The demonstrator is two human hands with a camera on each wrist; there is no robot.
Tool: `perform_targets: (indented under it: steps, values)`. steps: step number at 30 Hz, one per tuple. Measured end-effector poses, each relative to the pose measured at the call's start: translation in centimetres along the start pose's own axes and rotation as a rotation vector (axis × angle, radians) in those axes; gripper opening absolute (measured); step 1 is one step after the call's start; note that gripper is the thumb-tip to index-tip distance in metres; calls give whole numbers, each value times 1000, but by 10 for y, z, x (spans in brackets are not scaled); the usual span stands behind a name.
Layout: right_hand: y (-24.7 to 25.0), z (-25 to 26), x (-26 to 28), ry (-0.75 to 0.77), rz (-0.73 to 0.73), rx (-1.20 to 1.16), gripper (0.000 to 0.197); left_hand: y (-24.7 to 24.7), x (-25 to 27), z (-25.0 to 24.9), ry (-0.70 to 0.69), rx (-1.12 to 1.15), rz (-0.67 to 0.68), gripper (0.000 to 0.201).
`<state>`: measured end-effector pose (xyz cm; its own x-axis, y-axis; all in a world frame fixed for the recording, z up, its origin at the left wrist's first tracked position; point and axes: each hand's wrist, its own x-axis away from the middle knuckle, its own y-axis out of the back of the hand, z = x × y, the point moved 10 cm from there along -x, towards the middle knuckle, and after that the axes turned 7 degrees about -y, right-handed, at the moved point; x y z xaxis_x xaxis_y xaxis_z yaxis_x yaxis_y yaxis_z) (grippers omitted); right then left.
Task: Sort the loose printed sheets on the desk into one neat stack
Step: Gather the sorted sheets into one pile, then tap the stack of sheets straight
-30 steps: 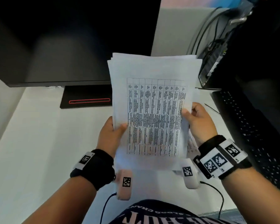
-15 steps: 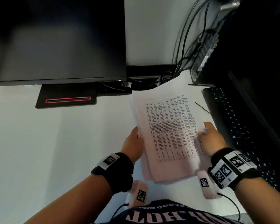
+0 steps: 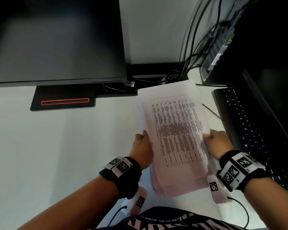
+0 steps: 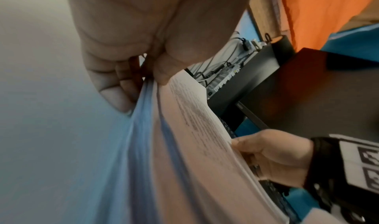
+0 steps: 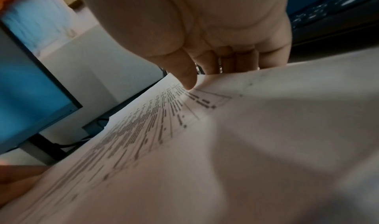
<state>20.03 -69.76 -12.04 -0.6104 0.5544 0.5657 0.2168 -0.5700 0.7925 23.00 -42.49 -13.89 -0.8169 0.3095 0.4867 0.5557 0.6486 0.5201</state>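
A stack of printed sheets [image 3: 175, 130] with a dense table on top is held low over the white desk [image 3: 56, 146], between the monitor stand and the keyboard. My left hand [image 3: 142, 146] grips its left edge, thumb on top and fingers underneath, as the left wrist view shows at the stack of sheets [image 4: 184, 146]. My right hand [image 3: 218, 143] pinches the right edge, thumb pressing the top page [image 5: 184, 130]. The sheet edges are slightly offset from one another. Whether the stack touches the desk I cannot tell.
A dark monitor [image 3: 56, 39] stands at the back left on a black base [image 3: 63, 100] with a red-outlined slot. A black keyboard [image 3: 249, 130] lies close on the right. Cables [image 3: 194, 47] and a black computer box [image 3: 223, 47] sit at the back right.
The stack has come down from upright in front of the monitor to lying low and nearly flat near the keyboard. Both hands kept their grip on its side edges.
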Motion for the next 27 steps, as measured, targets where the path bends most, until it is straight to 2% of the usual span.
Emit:
perform_targets:
  steps: [3, 5, 7, 11, 13, 16, 20, 22, 24, 27]
  values:
    - [-6, -5, -1, 18, 39, -84, 26, 3, -4, 6, 20, 90, -29, 42]
    - [-11, -11, -1, -12, 118, -191, 35, 8, -5, 11, 82, 253, -83, 33]
    - [-16, -12, -1, -30, 189, -230, 44, 9, -7, 19, 166, 341, -96, 36]
    - [-27, 1, 10, 13, 318, -353, 29, 6, -10, 29, 225, 282, -11, 44]
    - [-26, 5, 16, 65, 328, -377, 19, 12, -8, 29, 197, 290, -30, 42]
    - [-23, 11, 28, 130, 315, -466, 16, 22, 2, 28, 127, 344, -32, 36]
    - [-12, 37, 57, 272, 297, -632, 25, 54, 25, 23, 19, 469, -38, 58]
    - [-3, 56, 73, 334, 257, -667, 35, 83, 41, 13, -24, 494, -114, 60]
    - [9, 78, 90, 378, 158, -676, 44, 113, 55, -2, -104, 456, -221, 52]
    - [27, 117, 126, 479, -33, -738, 43, 155, 80, -25, -268, 494, -450, 44]
